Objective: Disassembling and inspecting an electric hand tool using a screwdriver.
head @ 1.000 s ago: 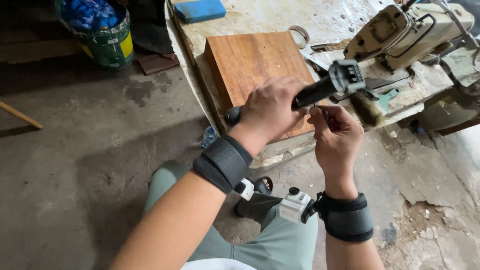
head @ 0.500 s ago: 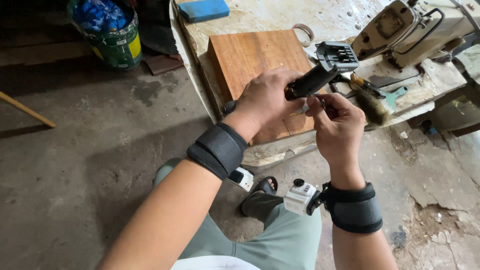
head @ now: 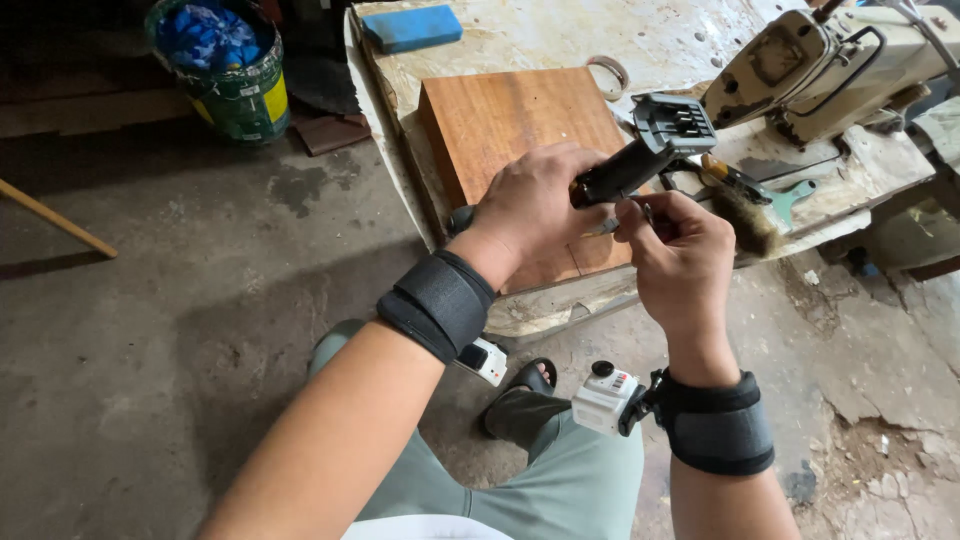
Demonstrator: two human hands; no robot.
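Black-handled tool (head: 640, 160) sits in our left hand (head: 535, 205), the fingers wrapped tight round its grip so that its blocky slotted head sticks up and away from the knuckles, tilted toward the far right. Our right hand (head: 675, 250) is just beside the left, nearly touching it below the tool's handle, with thumb and forefinger pinched on a small thin metal piece (head: 648, 212); what kind of piece it is we cannot tell, as it is mostly hidden by the fingertips. Both hands hover over the near edge of a brown wooden board (head: 510, 125), which lies flat on a pale, stained worktable (head: 560, 40) beyond our knuckles. Just past our right hand lie a bristle brush (head: 745, 220) and a greenish metal tool (head: 785, 200), and farther off in the same direction stands an off-white sewing machine (head: 830, 60). Beyond the board, well apart from our left hand, rests a blue block (head: 412, 27). Far off to the left of our left arm, on the concrete floor (head: 150, 300), stands a green bucket (head: 225, 85) filled with blue stuff. Each wrist wears a black strap (head: 437, 303), and a small white camera (head: 605, 398) hangs off the right one, near our grey-green trousers.
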